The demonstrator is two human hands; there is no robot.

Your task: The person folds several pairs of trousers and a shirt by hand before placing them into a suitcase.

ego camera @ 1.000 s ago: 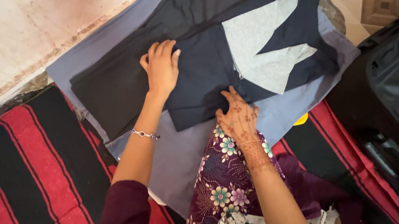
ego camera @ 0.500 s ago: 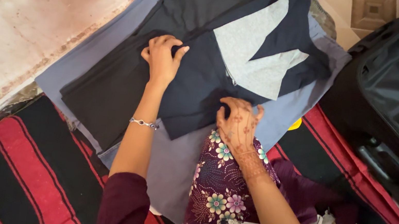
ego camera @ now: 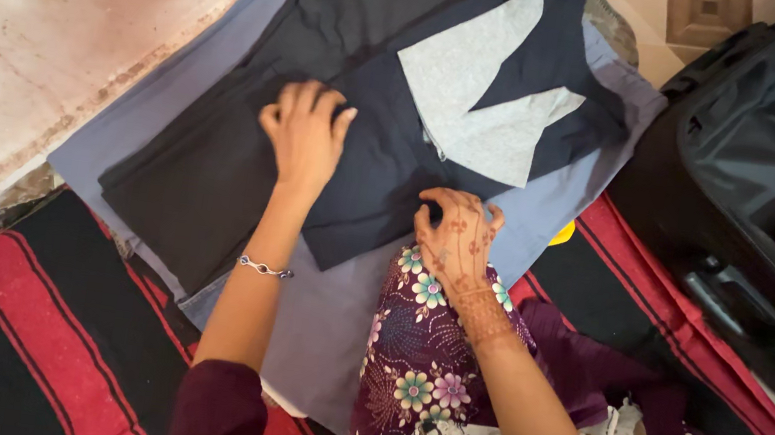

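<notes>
Head view: trousers [ego camera: 243, 167] under left hand [ego camera: 303, 135]

trousers [ego camera: 243, 167]: dark woven cloth, matt, smooth, lay flat
pocket lining [ego camera: 485, 100]: thin grey cloth, matt, slightly speckled
sheet [ego camera: 334, 311]: blue-grey cloth, matt, softly creased
blanket [ego camera: 18, 327]: red and black striped cloth, coarse, ribbed weave
suitcase [ego camera: 768, 170]: black fabric shell, faint sheen
bracelet [ego camera: 264, 269]: silvery metal, shiny
wall [ego camera: 42, 18]: rough plaster, stained, chalky
</notes>
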